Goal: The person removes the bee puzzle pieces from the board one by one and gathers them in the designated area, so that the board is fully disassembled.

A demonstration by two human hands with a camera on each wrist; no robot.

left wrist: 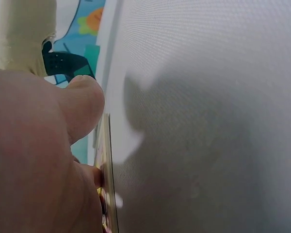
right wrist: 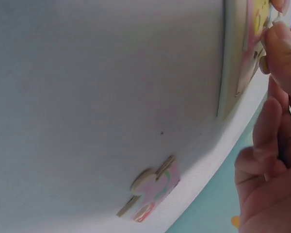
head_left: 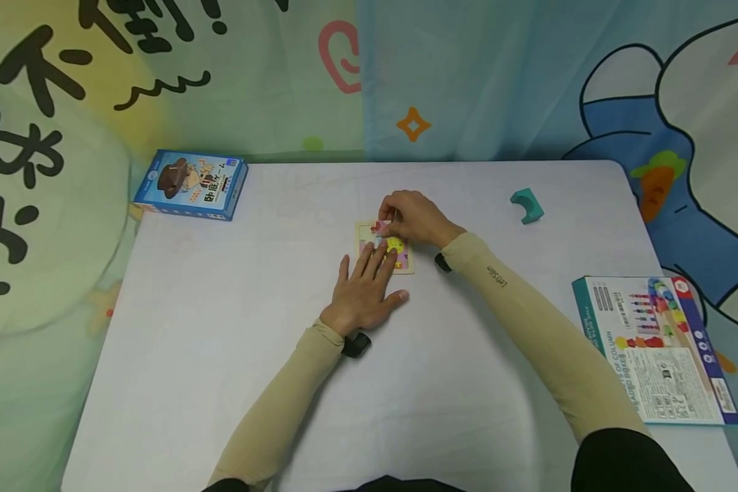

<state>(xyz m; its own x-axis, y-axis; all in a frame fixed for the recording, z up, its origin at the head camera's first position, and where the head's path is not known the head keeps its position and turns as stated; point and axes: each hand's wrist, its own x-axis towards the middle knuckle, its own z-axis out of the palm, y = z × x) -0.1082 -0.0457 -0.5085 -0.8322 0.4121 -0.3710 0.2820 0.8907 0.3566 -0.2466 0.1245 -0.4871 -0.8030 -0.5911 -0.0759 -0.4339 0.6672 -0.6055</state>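
Note:
A small wooden jigsaw puzzle (head_left: 400, 262) with a pale border and a yellow and pink picture lies at the table's upper middle. My left hand (head_left: 359, 301) rests on its lower left with fingers straight and spread; in the left wrist view the puzzle board (left wrist: 108, 160) shows edge-on beside the fingers. Over the top edge, my right hand (head_left: 419, 220) pinches a jigsaw piece (head_left: 378, 227) between thumb and fingers, much of it covered. A loose pink jigsaw piece (right wrist: 153, 191) with a rounded knob lies on the table in the right wrist view, apart from the board.
At the back left lies a blue box (head_left: 190, 184) with a hat picture. A teal curved block (head_left: 529, 206) sits at the back right. Near the right edge a flat white box (head_left: 658, 348) lies beneath my right forearm's side. Printed curtains hang behind the white table (head_left: 221, 307).

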